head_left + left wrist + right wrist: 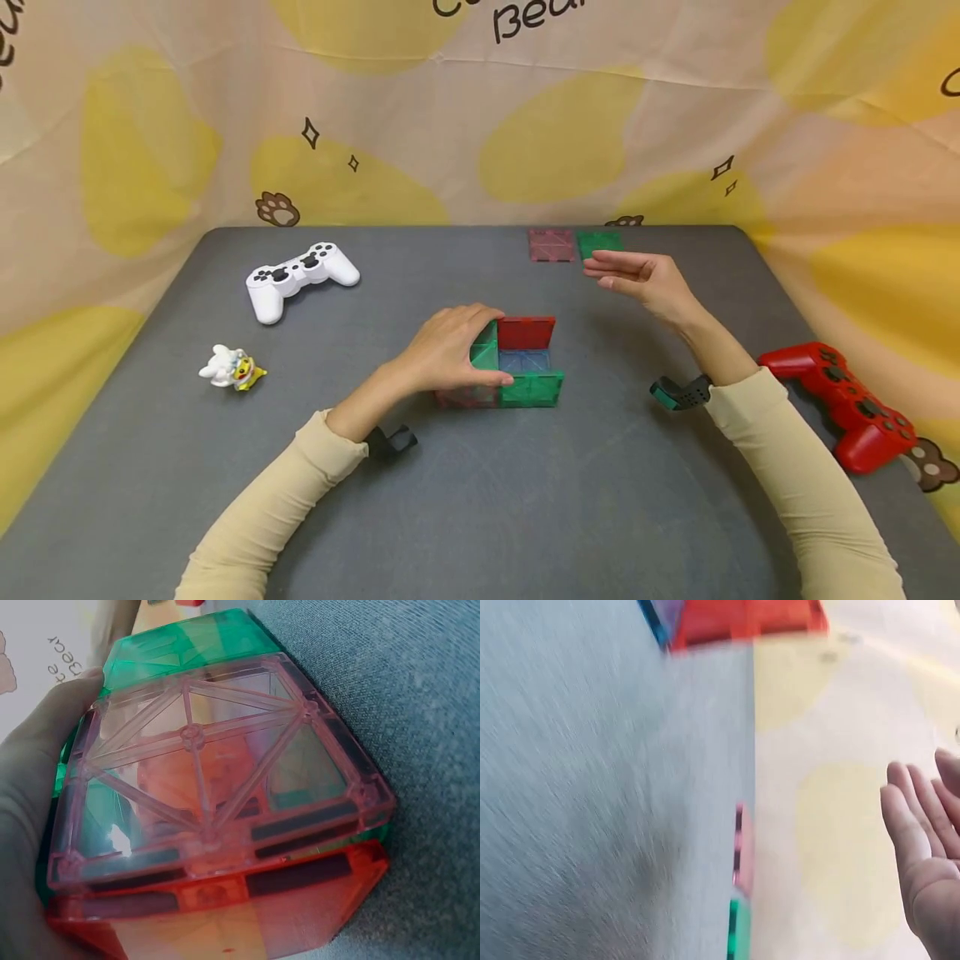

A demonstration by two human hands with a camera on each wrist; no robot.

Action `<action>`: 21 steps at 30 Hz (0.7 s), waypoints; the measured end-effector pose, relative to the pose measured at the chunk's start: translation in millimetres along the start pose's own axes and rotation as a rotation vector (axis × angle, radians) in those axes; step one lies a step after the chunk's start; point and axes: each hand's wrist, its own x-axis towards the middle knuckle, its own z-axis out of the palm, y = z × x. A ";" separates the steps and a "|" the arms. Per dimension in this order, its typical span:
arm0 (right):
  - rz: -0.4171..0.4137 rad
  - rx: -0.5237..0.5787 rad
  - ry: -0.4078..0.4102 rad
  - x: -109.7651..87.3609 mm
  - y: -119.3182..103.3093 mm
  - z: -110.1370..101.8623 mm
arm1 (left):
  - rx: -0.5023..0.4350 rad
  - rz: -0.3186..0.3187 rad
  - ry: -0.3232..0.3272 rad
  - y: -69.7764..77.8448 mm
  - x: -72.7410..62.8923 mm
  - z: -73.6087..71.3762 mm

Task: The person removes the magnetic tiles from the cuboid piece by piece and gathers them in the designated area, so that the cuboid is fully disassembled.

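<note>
A small box-like build of translucent magnetic tiles stands mid-table. Its right part shows an upright red tile (525, 333) behind, a blue tile (525, 361) on the floor and a green tile (532, 390) in front. My left hand (442, 346) grips the left part, thumb along the front and fingers over the far side. In the left wrist view a pink tile (225, 750) forms a face of the build. Held in the air, my right hand (648, 283) has extended fingers and nothing in it. It is nearest a loose green tile (600, 240), beside a loose pink tile (551, 246).
At the back left lies a white game controller (300, 275), with a small white-and-yellow figurine (232, 367) nearer. A red game controller (843, 404) lies at the right edge, beside the right forearm. A patterned cloth (420, 108) hangs behind the grey table (480, 517).
</note>
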 end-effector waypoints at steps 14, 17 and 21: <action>0.147 -0.090 -0.437 -40.4 1.8 45.9 | 0.004 0.003 -0.009 -2.5 0.3 -0.1; 0.215 -0.103 -0.482 -41.8 7.2 56.0 | 0.002 0.002 -0.012 -2.8 0.5 0.1; 0.242 -0.150 -0.519 -41.4 16.3 67.4 | 0.001 0.010 -0.005 -3.1 0.6 0.4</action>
